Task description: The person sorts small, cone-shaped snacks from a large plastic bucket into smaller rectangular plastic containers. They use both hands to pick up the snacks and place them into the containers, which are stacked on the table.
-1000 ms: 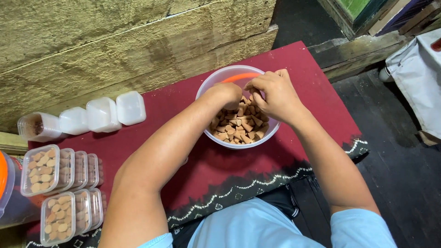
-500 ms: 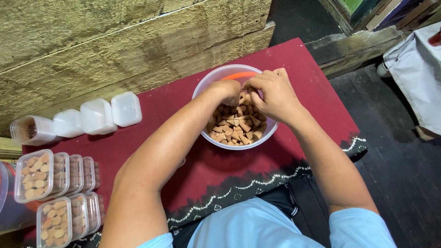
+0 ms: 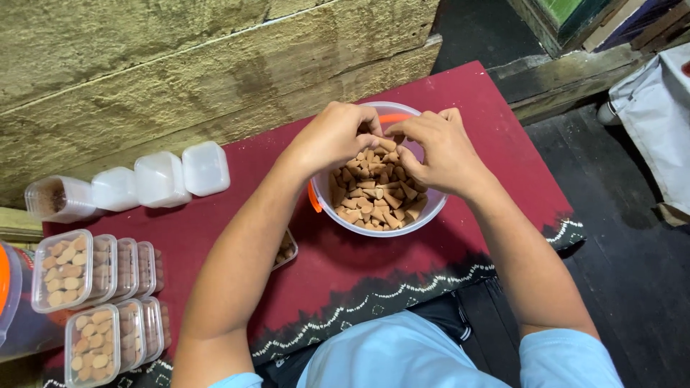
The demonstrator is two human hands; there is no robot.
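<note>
Both hands meet over the clear plastic bowl [image 3: 374, 215] of tan cones [image 3: 374, 195], which sits at the middle of the red-clothed worktop [image 3: 345, 273]. The left hand [image 3: 332, 136] and right hand [image 3: 440, 147] curl inward, fingertips pinched together; what either grip holds cannot be told. Filled lidded boxes [image 3: 68, 269] stand at nine o'clock.

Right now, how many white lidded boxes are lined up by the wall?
3 white boxes, in a row on the red cloth: one, the next, the last. A clear container lies at the row's left end. More may sit out of frame.
</note>
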